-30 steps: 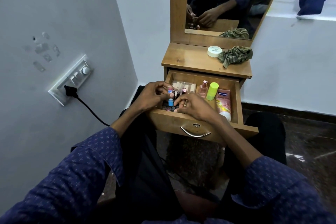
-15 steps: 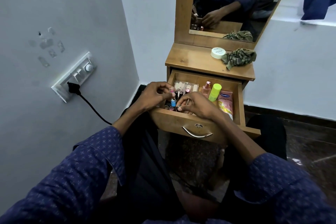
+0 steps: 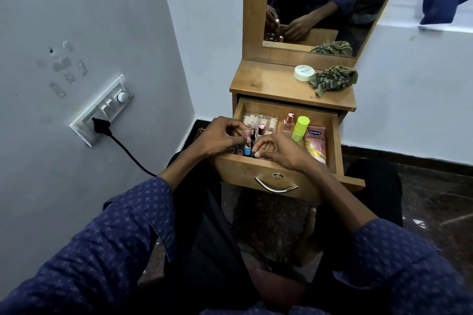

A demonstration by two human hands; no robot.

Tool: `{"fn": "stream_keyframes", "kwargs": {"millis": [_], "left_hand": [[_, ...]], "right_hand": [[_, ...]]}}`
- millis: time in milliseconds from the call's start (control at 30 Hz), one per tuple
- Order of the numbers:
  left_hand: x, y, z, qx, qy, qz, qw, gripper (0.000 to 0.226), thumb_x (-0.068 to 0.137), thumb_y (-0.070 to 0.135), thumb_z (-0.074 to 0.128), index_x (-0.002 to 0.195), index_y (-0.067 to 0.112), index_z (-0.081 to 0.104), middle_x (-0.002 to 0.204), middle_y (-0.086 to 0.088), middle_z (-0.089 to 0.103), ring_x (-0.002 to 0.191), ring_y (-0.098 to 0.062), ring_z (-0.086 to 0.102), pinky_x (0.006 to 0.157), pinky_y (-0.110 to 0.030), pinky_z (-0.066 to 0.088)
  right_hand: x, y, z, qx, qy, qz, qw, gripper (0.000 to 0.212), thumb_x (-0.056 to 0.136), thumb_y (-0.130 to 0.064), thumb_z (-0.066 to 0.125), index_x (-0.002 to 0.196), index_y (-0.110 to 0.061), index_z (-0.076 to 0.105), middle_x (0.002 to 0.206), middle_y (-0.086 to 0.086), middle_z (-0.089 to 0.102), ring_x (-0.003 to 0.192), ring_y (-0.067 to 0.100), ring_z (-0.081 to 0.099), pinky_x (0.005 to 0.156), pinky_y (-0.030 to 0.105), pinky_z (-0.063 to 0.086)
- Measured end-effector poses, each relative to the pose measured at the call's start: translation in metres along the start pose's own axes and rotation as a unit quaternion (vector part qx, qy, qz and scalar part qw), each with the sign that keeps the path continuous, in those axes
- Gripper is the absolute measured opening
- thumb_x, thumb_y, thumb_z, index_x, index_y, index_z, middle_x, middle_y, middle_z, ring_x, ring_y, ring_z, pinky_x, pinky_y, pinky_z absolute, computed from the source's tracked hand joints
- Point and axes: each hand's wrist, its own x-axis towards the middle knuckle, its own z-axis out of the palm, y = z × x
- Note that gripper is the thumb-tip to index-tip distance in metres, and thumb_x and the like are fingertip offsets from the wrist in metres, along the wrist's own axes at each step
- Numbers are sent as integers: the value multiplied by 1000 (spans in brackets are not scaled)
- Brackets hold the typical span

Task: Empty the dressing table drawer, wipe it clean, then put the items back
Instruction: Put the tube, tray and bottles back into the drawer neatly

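Left hand point(image 3: 222, 137), just left of frame centre: fingers curled, pinching a small stick with a pale cap point(image 3: 246, 133) over the near left corner of the drawer point(image 3: 277, 106). Right hand point(image 3: 281, 149), beside it at centre: fingers curled around thin, stick-like items, too small to name. Both wrists over the drawer's near edge, above the metal handle point(image 3: 276, 185).

Under and between the hands: a cluster of small upright tubes, among them a blue one point(image 3: 247, 150). Behind the fingers, toward the drawer's back: a clear flat case point(image 3: 259, 120). To the right, untouched: a pink-capped bottle point(image 3: 289, 124), a lime-green bottle point(image 3: 300, 128), and a pink Vaseline tube point(image 3: 316, 144) lying flat just beside the right wrist.

Further up, on the table top point(image 3: 266, 82): a white round jar point(image 3: 303, 73) touching a crumpled green cloth point(image 3: 332, 80), well apart from both hands. Above that, the mirror point(image 3: 325, 2), with both hands reflected.

Drawer pulled open and nearly full; cloth idle on top. Impossible to settle from this alone whether emptying has barely started or refilling is nearly done. Probably early emptying, with the wipe and the return still to come.
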Motion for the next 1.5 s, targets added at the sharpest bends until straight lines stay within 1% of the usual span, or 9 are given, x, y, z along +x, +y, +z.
{"fn": "stream_keyframes", "kwargs": {"millis": [100,333,433,633,900,1000,1200,1333,1500], "left_hand": [[-1,-1,0,13,0,10,1000,19,86,9,84,105,12,81,93,-4,79,91,-24,75,88,-38,62],[-3,-2,7,94,-53,33,994,25,82,7,83,105,16,83,94,5,80,83,-3,72,75,-12,51],[-1,-2,7,107,-76,29,991,20,84,7,84,103,13,84,93,5,81,81,2,70,72,-6,46],[8,1,1,133,-116,5,984,12,87,21,85,98,26,86,89,12,79,82,5,67,72,-5,42],[17,-1,2,215,-128,30,968,12,85,22,85,93,29,87,87,15,74,84,0,63,70,-12,42],[17,-3,4,213,-123,26,969,10,84,22,86,92,28,87,87,15,73,85,-1,64,72,-17,43],[17,1,5,192,-107,4,976,12,87,20,76,92,24,86,87,17,74,82,4,66,79,-20,52],[16,4,5,170,-73,-1,983,19,91,18,68,91,24,86,89,14,77,81,11,65,78,-13,46],[16,5,9,151,-26,-4,988,25,93,13,63,87,22,85,87,13,79,80,9,69,70,-3,44]], "right_hand": [[-1,1,0,9,1,1,1000,11,90,-21,81,101,-22,79,91,-9,75,79,-2,65,66,12,46],[1,4,2,36,3,24,999,9,88,-25,83,96,-25,78,85,-9,76,77,1,66,74,33,55],[-1,2,2,44,0,32,999,9,88,-24,83,95,-23,77,86,-6,76,76,2,66,74,33,56],[-1,-1,1,56,-11,37,998,12,89,-23,82,98,-20,75,85,-7,75,71,-5,64,70,17,51],[-1,1,1,49,-13,40,998,13,87,-35,83,97,-30,76,91,-6,76,84,9,70,82,37,57],[-2,0,1,54,-17,44,997,16,88,-36,82,100,-29,76,88,-8,77,80,1,70,84,35,57],[-2,0,-1,84,-47,55,994,15,90,-29,81,104,-24,77,93,-5,80,86,8,74,90,37,57],[-5,4,-8,118,-41,77,989,22,91,-25,80,109,-17,71,90,2,80,82,13,74,78,31,58],[3,12,-8,119,-13,164,979,10,105,-10,57,99,-9,65,88,12,77,72,19,70,67,32,57]]}}
